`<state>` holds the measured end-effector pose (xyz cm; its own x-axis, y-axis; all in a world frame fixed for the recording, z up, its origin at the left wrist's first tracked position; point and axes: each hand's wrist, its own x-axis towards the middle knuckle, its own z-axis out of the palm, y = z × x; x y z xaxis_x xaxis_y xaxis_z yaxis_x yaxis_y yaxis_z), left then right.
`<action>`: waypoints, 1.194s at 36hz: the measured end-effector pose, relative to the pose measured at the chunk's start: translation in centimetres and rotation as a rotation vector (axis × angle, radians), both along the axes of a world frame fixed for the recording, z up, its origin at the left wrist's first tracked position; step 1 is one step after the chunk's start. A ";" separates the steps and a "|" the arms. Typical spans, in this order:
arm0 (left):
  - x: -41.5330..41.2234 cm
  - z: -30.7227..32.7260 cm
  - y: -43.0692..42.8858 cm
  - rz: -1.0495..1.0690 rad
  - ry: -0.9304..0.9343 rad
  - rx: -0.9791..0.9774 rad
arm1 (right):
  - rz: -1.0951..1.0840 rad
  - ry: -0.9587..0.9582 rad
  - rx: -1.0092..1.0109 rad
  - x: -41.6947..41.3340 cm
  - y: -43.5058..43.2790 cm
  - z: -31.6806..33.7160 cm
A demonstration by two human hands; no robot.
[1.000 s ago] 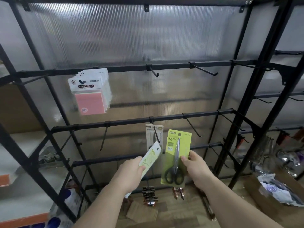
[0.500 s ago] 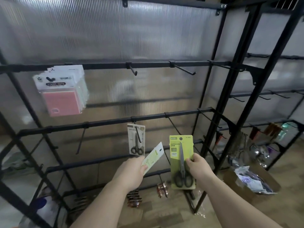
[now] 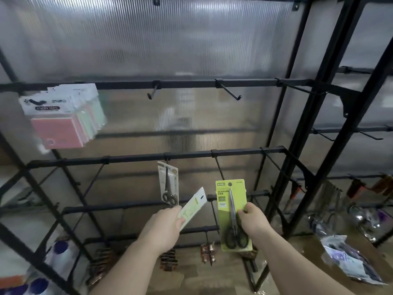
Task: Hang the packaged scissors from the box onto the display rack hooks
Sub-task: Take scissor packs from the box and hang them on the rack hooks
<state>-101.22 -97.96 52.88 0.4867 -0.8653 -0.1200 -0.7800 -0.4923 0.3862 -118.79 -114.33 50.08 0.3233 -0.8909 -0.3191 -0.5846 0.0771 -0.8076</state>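
Observation:
My right hand (image 3: 253,222) grips a green scissors pack (image 3: 232,216) by its right edge, upright, with the card's hole at the top. The pack sits just below and in front of a black hook (image 3: 219,169) on the middle rail. My left hand (image 3: 163,226) pinches a second scissors pack (image 3: 192,207) seen from its pale back, tilted up to the right. A grey scissors pack (image 3: 168,183) hangs from the neighbouring hook to the left.
Sticky-note packs (image 3: 61,118) hang at upper left. Two bare hooks (image 3: 228,90) stick out of the upper rail. Black rack uprights (image 3: 319,116) stand to the right. A cardboard box with packaged goods (image 3: 348,258) sits on the floor at lower right. Small items hang low on the rack (image 3: 207,252).
The view has swung left and down, so the rack slid right in frame. The green pack has come off the hanging grey pack and now sits lower right of it; both hands keep their packs.

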 end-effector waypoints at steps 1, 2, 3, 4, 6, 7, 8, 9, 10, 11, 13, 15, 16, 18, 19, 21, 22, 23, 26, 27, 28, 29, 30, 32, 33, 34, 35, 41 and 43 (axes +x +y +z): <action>-0.3 0.0 -0.2 0.015 -0.001 0.004 | 0.012 -0.002 0.000 0.0 -0.3 -0.2; -0.6 0.1 -0.3 0.029 -0.001 0.007 | 0.023 0.000 -0.002 0.0 -0.6 -0.2; -1.0 0.1 -0.5 0.041 -0.003 0.012 | 0.037 0.006 -0.006 0.0 -0.8 -0.3; -1.4 0.2 -0.6 0.054 -0.006 0.017 | 0.056 0.014 -0.013 -0.1 -1.0 -0.2; -1.9 0.4 -0.7 0.074 -0.011 0.018 | 0.086 0.022 -0.028 -0.2 -1.3 -0.3; -2.2 0.5 -0.8 0.082 -0.013 0.017 | 0.100 0.023 -0.030 -0.3 -1.5 -0.4; -2.5 0.5 -0.9 0.088 -0.016 0.019 | 0.112 0.025 -0.028 -0.4 -1.6 -0.4; -2.8 0.5 -0.9 0.096 -0.020 0.022 | 0.120 0.028 -0.020 -0.4 -1.8 -0.6; -3.0 0.5 -0.9 0.102 -0.025 0.028 | 0.128 0.028 -0.012 -0.4 -2.0 -0.6; -3.2 0.5 -0.9 0.108 -0.031 0.035 | 0.139 0.025 -0.008 -0.4 -2.1 -0.7; -3.3 0.4 -0.9 0.113 -0.044 0.047 | 0.155 0.015 -0.004 -0.4 -2.2 -0.8; -3.3 0.4 -0.8 0.121 -0.051 0.056 | 0.162 0.003 0.003 -0.3 -2.3 -0.9; -3.3 0.4 -0.9 0.125 -0.052 0.056 | 0.162 -0.002 0.009 -0.2 -2.3 -1.0; -3.1 0.3 -1.0 0.130 -0.055 0.063 | 0.155 -0.013 0.026 0.1 -2.5 -1.3; -3.1 0.3 -1.2 0.130 -0.058 0.068 | 0.151 -0.020 0.034 0.3 -2.6 -1.5; -2.9 0.2 -1.5 0.126 -0.059 0.073 | 0.145 -0.023 0.043 0.6 -2.8 -1.6; -2.8 0.1 -1.6 0.126 -0.056 0.074 | 0.144 -0.019 0.046 0.8 -2.9 -1.8; -2.8 0.0 -1.8 0.127 -0.055 0.074 | 0.142 -0.015 0.051 1.0 -3.2 -2.0; -2.4 -0.5 -2.4 0.131 -0.062 0.079 | 0.137 -0.016 0.066 1.8 -4.2 -2.5; -2.3 -0.8 -2.5 0.131 -0.066 0.082 | 0.134 -0.018 0.069 2.1 -4.5 -2.6; -2.1 -1.0 -2.6 0.132 -0.069 0.082 | 0.132 -0.020 0.065 2.4 -4.8 -2.7; -2.0 -1.2 -2.7 0.134 -0.071 0.086 | 0.130 -0.023 0.057 2.7 -5.1 -2.8; -1.8 -1.3 -2.8 0.134 -0.070 0.087 | 0.128 -0.025 0.048 3.1 -5.3 -2.9; -1.5 -1.7 -3.0 0.129 -0.068 0.094 | 0.122 -0.036 0.037 3.7 -5.9 -3.1; -1.4 -1.8 -3.1 0.126 -0.067 0.098 | 0.119 -0.033 0.032 4.1 -6.2 -3.2; -1.2 -1.8 -3.2 0.124 -0.065 0.100 | 0.115 -0.028 0.026 4.4 -6.6 -3.3; -1.1 -1.9 -3.3 0.125 -0.066 0.100 | 0.111 -0.023 0.021 4.6 -6.9 -3.4; -0.2 -2.6 -3.6 0.138 -0.076 0.107 | 0.098 -0.060 0.029 6.2 -8.5 -4.4; 0.1 -3.0 -3.9 0.137 -0.076 0.103 | 0.097 -0.063 0.034 6.6 -8.9 -4.8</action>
<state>-101.14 -101.82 49.86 0.6104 -0.7751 -0.1633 -0.7277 -0.6302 0.2707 -112.23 -123.27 45.24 0.4276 -0.8436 -0.3247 -0.5387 0.0507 -0.8410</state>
